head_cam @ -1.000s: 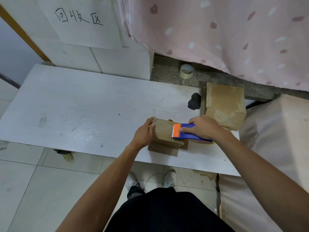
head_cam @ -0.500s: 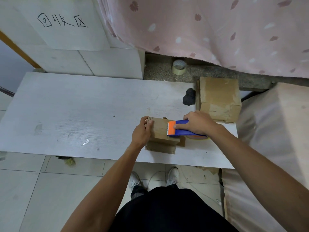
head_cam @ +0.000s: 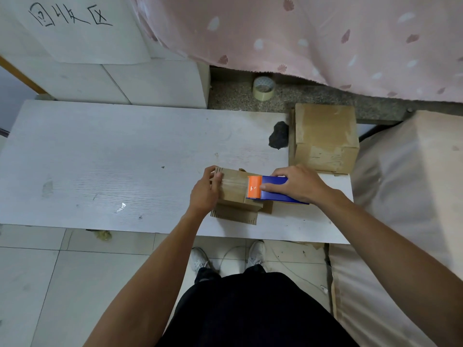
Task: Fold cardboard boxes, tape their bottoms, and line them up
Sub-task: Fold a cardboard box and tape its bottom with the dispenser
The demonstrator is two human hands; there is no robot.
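White table (head_cam: 100,159), seen from above. Just in front and left of a finished box (head_cam: 325,139) sits a small cardboard box (head_cam: 233,189), bottom up, its long axis running left to right. Left hand (head_cam: 204,194) curls over the box's left end, probably to brace it. Right hand (head_cam: 300,184) is wrapped round a blue tape dispenser (head_cam: 273,190), whose orange head points left along the seam, apparently laying tape.

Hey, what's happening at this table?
A person is taping a small cardboard box on the white table. The left hand grips the box's left end to steady it, while the right hand holds a blue and orange tape dispenser against its top. A second box stands at the table's far right, and a tape roll sits on the ledge behind.
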